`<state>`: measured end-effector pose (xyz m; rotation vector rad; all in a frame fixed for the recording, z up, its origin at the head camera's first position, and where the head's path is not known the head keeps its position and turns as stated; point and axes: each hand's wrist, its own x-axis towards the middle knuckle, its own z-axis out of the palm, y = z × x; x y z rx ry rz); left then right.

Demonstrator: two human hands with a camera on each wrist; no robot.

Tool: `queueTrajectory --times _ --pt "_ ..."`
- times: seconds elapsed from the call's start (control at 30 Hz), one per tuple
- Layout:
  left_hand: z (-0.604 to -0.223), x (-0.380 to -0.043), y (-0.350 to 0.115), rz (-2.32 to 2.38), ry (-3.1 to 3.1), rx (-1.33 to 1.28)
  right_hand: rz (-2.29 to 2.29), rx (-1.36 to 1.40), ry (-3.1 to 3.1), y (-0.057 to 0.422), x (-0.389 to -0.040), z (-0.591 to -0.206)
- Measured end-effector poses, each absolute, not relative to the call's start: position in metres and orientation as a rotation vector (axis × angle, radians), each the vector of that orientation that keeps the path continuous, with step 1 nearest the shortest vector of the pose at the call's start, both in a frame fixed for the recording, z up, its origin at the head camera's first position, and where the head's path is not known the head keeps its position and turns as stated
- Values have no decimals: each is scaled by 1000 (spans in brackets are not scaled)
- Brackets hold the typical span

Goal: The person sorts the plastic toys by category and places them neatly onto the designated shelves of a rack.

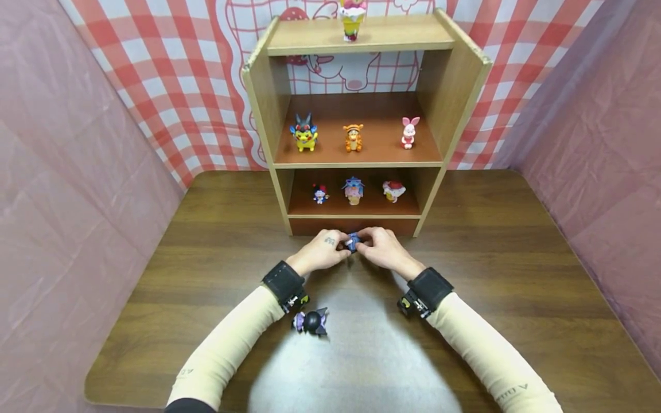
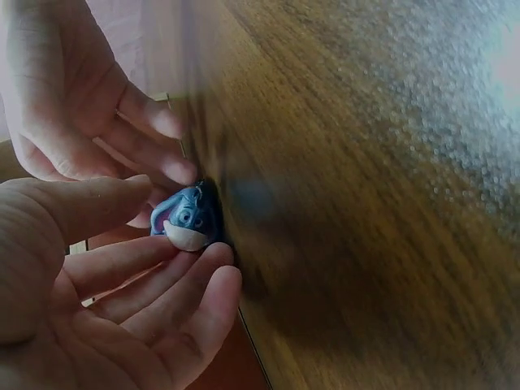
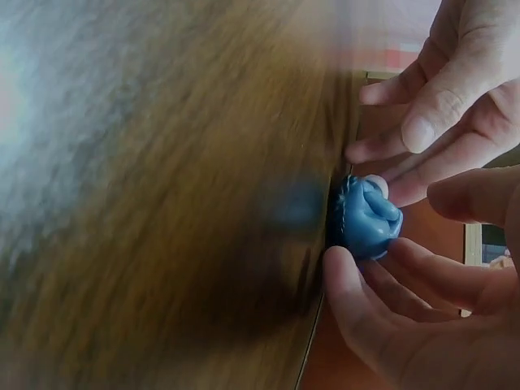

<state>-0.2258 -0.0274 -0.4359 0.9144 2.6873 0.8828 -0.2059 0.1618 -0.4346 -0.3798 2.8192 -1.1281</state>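
A small blue donkey figurine (image 1: 353, 242) with a pale muzzle is at the tabletop, close to the base of the wooden shelf (image 1: 356, 225). My left hand (image 1: 321, 251) pinches it from the left with curled fingers. From the other side my right hand (image 1: 386, 250) holds it too, fingertips against its body. In the left wrist view the donkey figurine (image 2: 187, 218) shows its face and a drooping ear. The right wrist view has its smooth blue side (image 3: 367, 221) between the fingertips. Whether its underside touches the table cannot be made out.
A black and purple figurine (image 1: 312, 322) lies on the table (image 1: 217, 269) near my left forearm. Several figurines stand on the shelf, among them a tiger (image 1: 353, 139), a pink piglet (image 1: 408, 133) and a yellow one with a dark hood (image 1: 305, 135). An ice-cream figurine (image 1: 352, 24) tops it.
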Motion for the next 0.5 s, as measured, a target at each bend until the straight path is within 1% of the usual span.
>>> queueTrajectory --times 0.27,0.5 --pt "-435 -225 -24 919 2690 844 -1181 -406 2847 159 -206 -439" --pt "-437 -225 -23 899 2737 859 -1125 -478 2866 160 -207 -439"
